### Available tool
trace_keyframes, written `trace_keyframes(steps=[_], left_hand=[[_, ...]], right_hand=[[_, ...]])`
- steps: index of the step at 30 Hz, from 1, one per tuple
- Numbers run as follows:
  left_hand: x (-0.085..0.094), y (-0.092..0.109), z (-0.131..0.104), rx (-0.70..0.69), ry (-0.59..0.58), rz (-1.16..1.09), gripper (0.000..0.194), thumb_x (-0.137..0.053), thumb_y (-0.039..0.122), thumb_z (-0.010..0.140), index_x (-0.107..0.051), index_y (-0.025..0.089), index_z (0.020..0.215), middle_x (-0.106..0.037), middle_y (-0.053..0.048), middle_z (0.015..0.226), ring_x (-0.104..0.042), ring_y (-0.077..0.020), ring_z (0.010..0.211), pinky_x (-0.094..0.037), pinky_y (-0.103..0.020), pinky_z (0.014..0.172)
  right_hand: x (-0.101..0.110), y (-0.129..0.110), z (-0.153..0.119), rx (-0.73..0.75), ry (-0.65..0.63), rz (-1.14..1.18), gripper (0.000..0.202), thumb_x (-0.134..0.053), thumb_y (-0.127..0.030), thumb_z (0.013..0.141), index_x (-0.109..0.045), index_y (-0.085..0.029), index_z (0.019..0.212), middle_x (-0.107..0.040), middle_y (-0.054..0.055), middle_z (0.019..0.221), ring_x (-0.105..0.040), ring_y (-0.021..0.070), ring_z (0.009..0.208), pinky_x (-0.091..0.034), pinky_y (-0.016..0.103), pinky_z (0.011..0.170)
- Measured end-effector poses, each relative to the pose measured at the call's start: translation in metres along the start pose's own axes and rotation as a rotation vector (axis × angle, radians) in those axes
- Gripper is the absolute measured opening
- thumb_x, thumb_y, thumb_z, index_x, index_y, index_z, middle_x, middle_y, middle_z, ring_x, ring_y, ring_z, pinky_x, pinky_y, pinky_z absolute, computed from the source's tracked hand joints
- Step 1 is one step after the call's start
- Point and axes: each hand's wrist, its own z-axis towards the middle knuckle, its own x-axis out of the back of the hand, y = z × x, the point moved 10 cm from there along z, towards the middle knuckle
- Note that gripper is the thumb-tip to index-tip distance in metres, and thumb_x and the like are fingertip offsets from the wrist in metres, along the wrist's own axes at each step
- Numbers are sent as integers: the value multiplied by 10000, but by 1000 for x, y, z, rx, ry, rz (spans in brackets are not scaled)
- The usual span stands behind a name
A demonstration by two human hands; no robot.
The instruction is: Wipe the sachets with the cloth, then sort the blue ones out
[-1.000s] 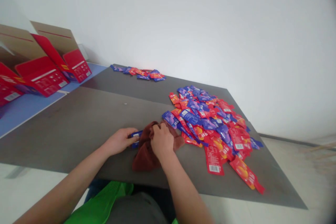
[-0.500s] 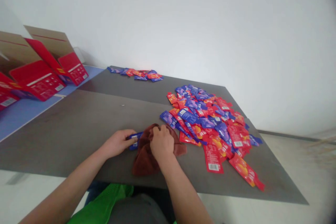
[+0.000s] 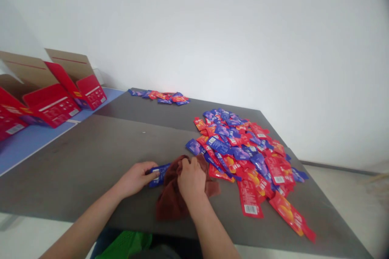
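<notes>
A blue pouch [image 3: 160, 175] lies flat on the dark table, its left end pinched by my left hand [image 3: 140, 177]. My right hand [image 3: 191, 178] is closed on a bunched brown cloth [image 3: 171, 199], which covers the right part of that pouch. To the right of the cloth spreads a heap of red and blue pouches [image 3: 240, 153], some with barcodes facing up. One red pouch [image 3: 250, 197] at the near side of the heap lies with its back up.
Open red cardboard boxes [image 3: 54, 105] stand at the left on a blue surface [image 3: 112, 94]. A smaller row of pouches [image 3: 161, 96] lies at the table's far edge. Behind the grey table [image 3: 100, 149] rises a white wall [image 3: 194, 32].
The whole scene sits lower in the picture, as the camera has tilted up. More of the blue pouch shows between my left hand and the cloth. Both hands keep their holds.
</notes>
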Motion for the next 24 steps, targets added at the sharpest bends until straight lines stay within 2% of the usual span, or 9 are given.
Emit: trace_keyframes(steps=[2, 5, 8, 12, 14, 16, 20, 22, 24], left_hand=[[-1, -1, -1, -5, -8, -28, 361, -530, 512, 905, -684, 194, 827, -668, -3, 736, -625, -194, 713, -459, -254, 650], [-5, 1, -1, -39, -51, -132, 323, -548, 483, 885, -700, 198, 870, -709, -14, 810, -652, -210, 777, -487, -263, 698], [-4, 3, 1, -43, -59, -168, 277, -541, 425, 866, -714, 209, 869, -730, -16, 840, -669, -227, 831, -498, -270, 731], [1, 6, 1, -24, -6, -51, 328, -541, 478, 873, -709, 200, 830, -704, -17, 790, -647, -210, 775, -473, -259, 691], [1, 4, 0, -6, 0, -35, 357, -539, 512, 878, -693, 197, 810, -668, -5, 733, -623, -193, 717, -455, -247, 649], [1, 1, -1, 5, 2, -45, 360, -545, 521, 876, -680, 197, 796, -649, 2, 705, -612, -187, 699, -454, -241, 635], [-2, 1, 0, -44, -53, -119, 313, -563, 484, 867, -704, 204, 881, -711, -13, 804, -648, -205, 758, -487, -251, 670], [-2, 3, 2, -73, -65, -136, 284, -580, 446, 853, -717, 216, 947, -740, -18, 876, -667, -217, 817, -499, -258, 714], [-1, 3, 3, -65, -40, -115, 276, -580, 436, 860, -722, 215, 945, -745, -22, 890, -671, -222, 847, -497, -262, 737]], right_hand=[[12, 3, -1, 11, 28, -15, 121, -544, -244, 986, -646, -218, 1046, -588, 98, 1077, -609, 231, 924, -485, 293, 665], [23, -41, -18, 217, 83, 69, 109, -538, -310, 997, -623, -246, 1023, -583, 75, 1065, -590, 228, 941, -495, 299, 691], [10, -74, -28, 324, 65, 121, 152, -504, -365, 1022, -611, -258, 1020, -585, 61, 1065, -588, 225, 957, -502, 299, 703], [-9, -29, -11, 114, 9, 48, 151, -490, -301, 1032, -627, -239, 1052, -593, 82, 1084, -606, 223, 965, -489, 277, 681], [-3, 3, -2, 1, 2, -19, 142, -503, -257, 1019, -636, -222, 1054, -593, 99, 1088, -614, 230, 963, -483, 279, 672], [10, 14, -2, -27, 14, -37, 114, -540, -256, 998, -638, -217, 1041, -590, 99, 1080, -616, 234, 947, -478, 282, 661], [28, -44, -25, 232, 87, 98, 121, -535, -350, 1008, -616, -260, 1020, -581, 59, 1069, -594, 221, 943, -491, 292, 690], [19, -74, -33, 345, 78, 135, 135, -524, -367, 1014, -611, -264, 1025, -583, 55, 1075, -585, 221, 961, -498, 297, 712], [4, -75, -29, 322, 40, 127, 136, -524, -356, 1014, -614, -255, 1030, -586, 63, 1082, -586, 222, 965, -496, 291, 699]])
